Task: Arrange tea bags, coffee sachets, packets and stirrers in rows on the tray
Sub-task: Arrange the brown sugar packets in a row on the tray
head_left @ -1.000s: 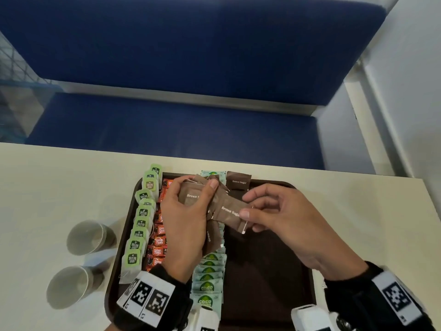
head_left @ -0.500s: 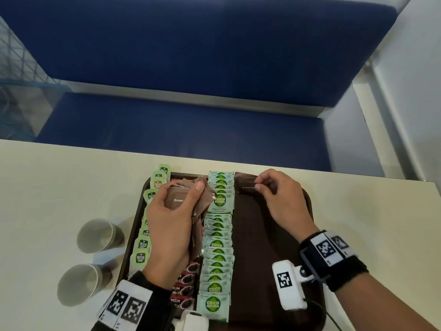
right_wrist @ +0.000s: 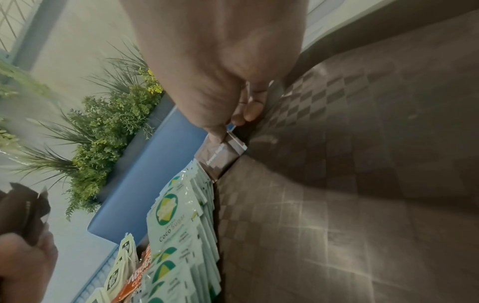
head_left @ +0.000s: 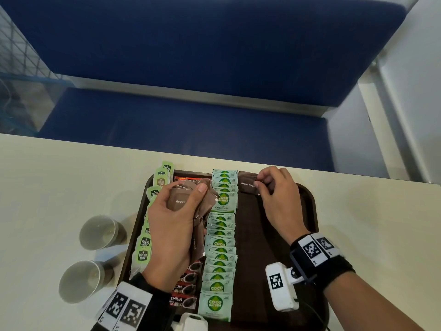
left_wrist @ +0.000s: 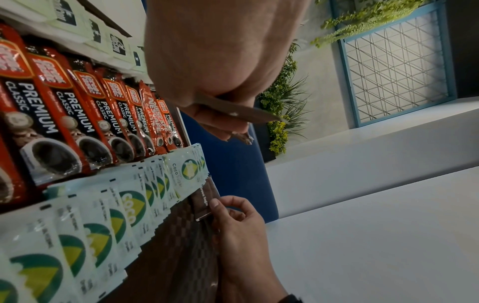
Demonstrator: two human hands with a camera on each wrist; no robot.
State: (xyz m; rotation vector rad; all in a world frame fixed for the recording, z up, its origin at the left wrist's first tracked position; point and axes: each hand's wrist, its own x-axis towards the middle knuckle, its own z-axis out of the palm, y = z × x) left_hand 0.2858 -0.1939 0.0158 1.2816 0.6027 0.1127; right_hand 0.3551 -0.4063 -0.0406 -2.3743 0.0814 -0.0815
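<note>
A dark brown tray (head_left: 307, 211) lies on the cream table. On it run three rows: green tea bags (head_left: 144, 243) at the left, red coffee sachets (head_left: 185, 286) beside them, and green-white Coco sugar packets (head_left: 220, 237) in the middle. My left hand (head_left: 171, 225) grips a bundle of brown sugar packets (head_left: 188, 201) above the coffee row. My right hand (head_left: 278, 199) pinches one brown sugar packet (head_left: 247, 185) at the tray's far end, right of the Coco row. That packet (right_wrist: 220, 155) lies against the tray floor (right_wrist: 337, 194), thumb and finger on its edge.
Two grey paper cups (head_left: 100, 231) (head_left: 80, 280) stand on the table left of the tray. A blue bench (head_left: 191, 120) runs behind the table's far edge. The right half of the tray holds only the one brown packet.
My right hand took a brown sugar packet from the bundle and carried it to the tray's far end. The left hand drew back slightly with the rest of the bundle.
</note>
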